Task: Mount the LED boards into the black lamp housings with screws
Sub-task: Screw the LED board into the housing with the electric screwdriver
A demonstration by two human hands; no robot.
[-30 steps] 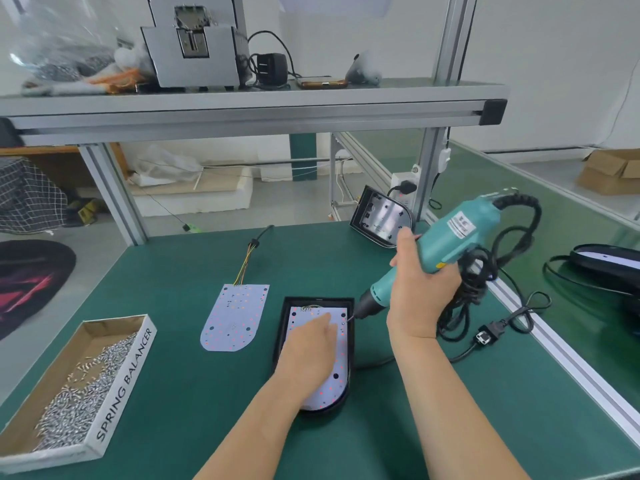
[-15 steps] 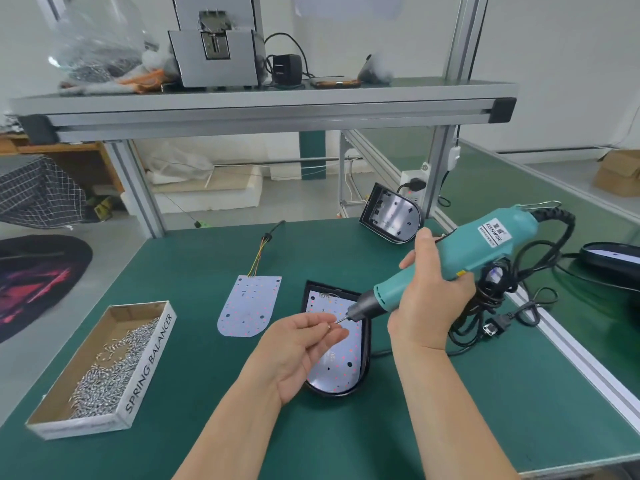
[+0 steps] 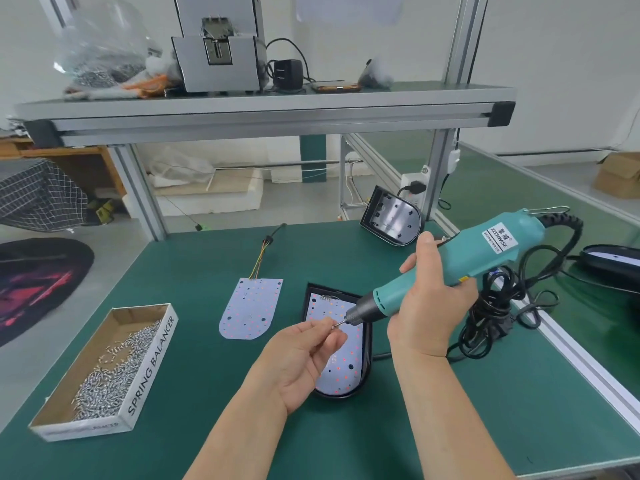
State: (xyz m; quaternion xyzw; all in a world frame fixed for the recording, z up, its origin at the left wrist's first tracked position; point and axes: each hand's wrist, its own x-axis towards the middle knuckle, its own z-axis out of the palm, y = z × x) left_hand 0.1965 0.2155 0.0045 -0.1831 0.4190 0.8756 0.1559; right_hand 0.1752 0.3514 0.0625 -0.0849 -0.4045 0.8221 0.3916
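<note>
Left fingers [image 3: 320,326]: your left hand [image 3: 301,365] is pinching one screw [image 3: 334,326] between thumb and fingertips, with the palm facing up, and is offering it to the bit.
Right fingers [image 3: 420,268]: your right hand [image 3: 427,306] is gripping the driver [image 3: 491,244], with the fingers curling round its teal body.
Bit [image 3: 346,319]: it is pointing down and to the left and is meeting the screw just above the board. Whether the screw is already sitting on it, I cannot tell.
Board [image 3: 346,370]: it is lying flat inside the housing [image 3: 367,344], directly under your two hands, and the left hand is hiding part of it.
Screws in this board: the heads are too small to tell, so I am not counting any as driven.
Loose board [image 3: 251,308]: it is lying on the table [image 3: 194,393], just left of the housing, with its wires [image 3: 260,258] running away from you. It is not sitting in any housing.
Empty housing [image 3: 393,220]: it is leaning at the far edge, well apart from the loose board.
Box [image 3: 152,367]: it is holding many screws at your left, so the supply is not running short.
Done, as I am judging: one board is sitting in its place.
In hand: you are loading a screw for this board.
Left to do: you are probably facing most or all of the fixing of this board, and then the seating and screwing of the loose board.
</note>
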